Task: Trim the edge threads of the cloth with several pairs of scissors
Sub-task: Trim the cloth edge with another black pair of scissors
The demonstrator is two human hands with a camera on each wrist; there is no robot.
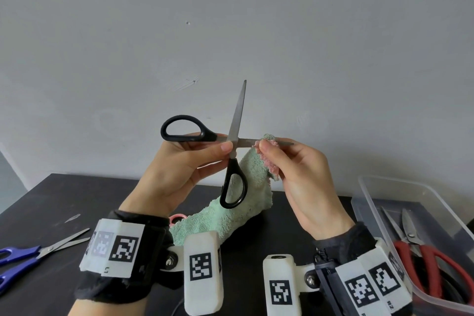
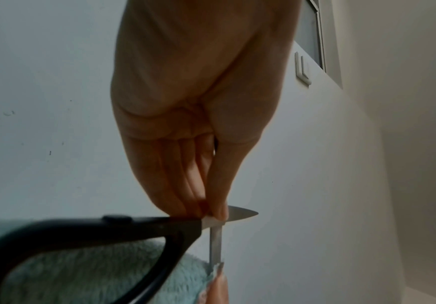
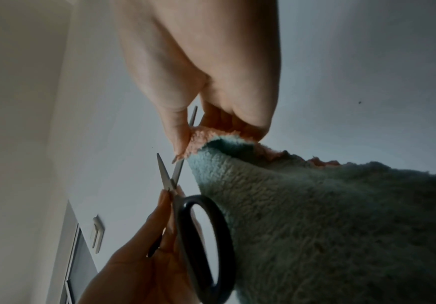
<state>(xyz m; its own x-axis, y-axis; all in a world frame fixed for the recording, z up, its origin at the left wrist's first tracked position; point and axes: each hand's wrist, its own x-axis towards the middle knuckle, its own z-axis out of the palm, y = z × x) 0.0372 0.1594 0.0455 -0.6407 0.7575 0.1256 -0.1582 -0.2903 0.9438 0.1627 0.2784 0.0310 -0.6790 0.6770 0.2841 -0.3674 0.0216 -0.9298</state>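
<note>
My left hand [image 1: 225, 146] pinches the black-handled scissors [image 1: 238, 115] at the pivot, thumb in front and fingers behind. The blades are spread wide: one points up, the other runs right to the cloth's raised corner. One handle loop sticks out to the left and the other hangs down. My right hand [image 1: 264, 148] pinches the pink-edged corner of the green cloth [image 1: 256, 169], whose other end lies on the table. In the left wrist view the fingertips [image 2: 212, 212] sit on the scissors [image 2: 107, 228] above the cloth [image 2: 81, 273]. In the right wrist view the horizontal blade [image 3: 179, 170] passes beside the pinched pink edge [image 3: 201, 137].
Blue-handled scissors [image 1: 25, 256] lie on the black table [image 1: 64, 200] at the left. A pink handle [image 1: 177, 218] peeks from under the cloth. At the right stands a clear plastic bin [image 1: 372, 200] with red-handled scissors [image 1: 431, 264] inside. A bare wall is behind.
</note>
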